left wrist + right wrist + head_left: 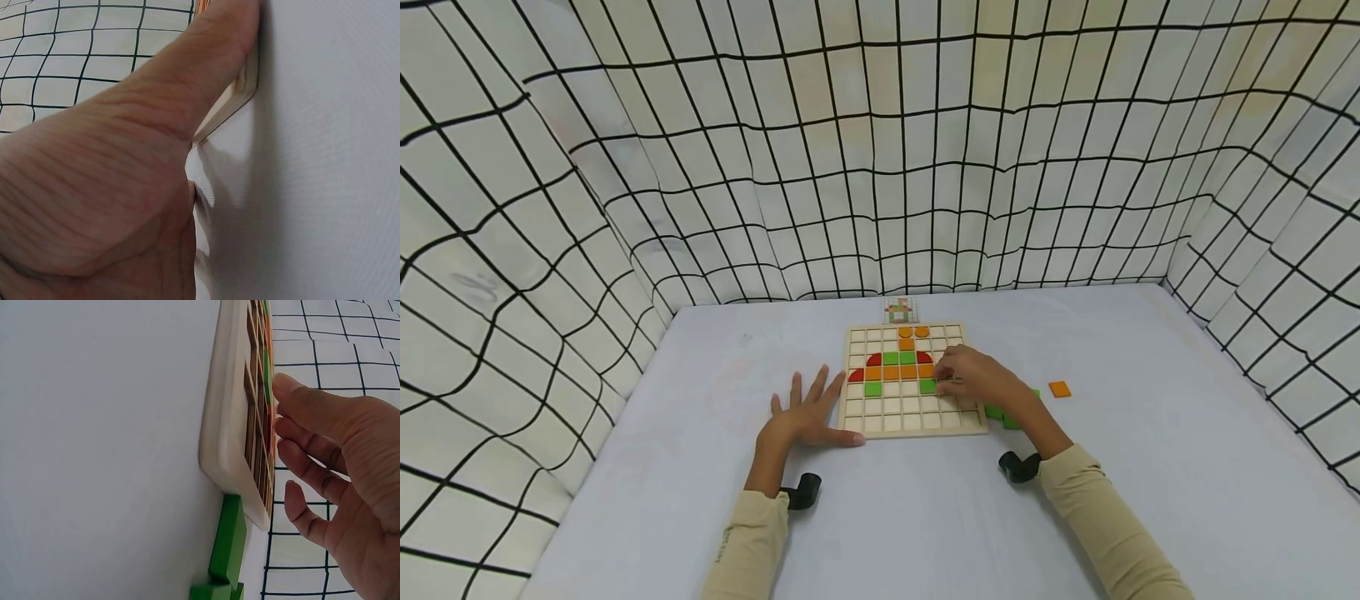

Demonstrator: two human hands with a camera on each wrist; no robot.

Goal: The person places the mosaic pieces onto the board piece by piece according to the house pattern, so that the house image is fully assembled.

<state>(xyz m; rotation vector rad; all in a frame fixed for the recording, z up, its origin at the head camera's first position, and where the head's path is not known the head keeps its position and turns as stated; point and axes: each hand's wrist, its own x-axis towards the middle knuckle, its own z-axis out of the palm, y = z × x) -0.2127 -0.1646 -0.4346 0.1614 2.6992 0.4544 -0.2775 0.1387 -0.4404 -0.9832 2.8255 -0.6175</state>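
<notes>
My left hand lies palm down with spread fingers at the left side of a wooden grid board, its thumb at the near-left corner. In the left wrist view the thumb overlaps the board's edge. At the right end of an orange tile row, the right hand bends its fingers over the grid. Its fingertips are right at a low red piece beside a green tile; I cannot tell whether they pinch it. Other red, green and round orange pieces sit in the grid.
A small picture card lies behind the board. Loose green blocks lie by the board's right edge, partly under the right forearm. An orange square is farther right on the white table. Black netting surrounds the back and sides.
</notes>
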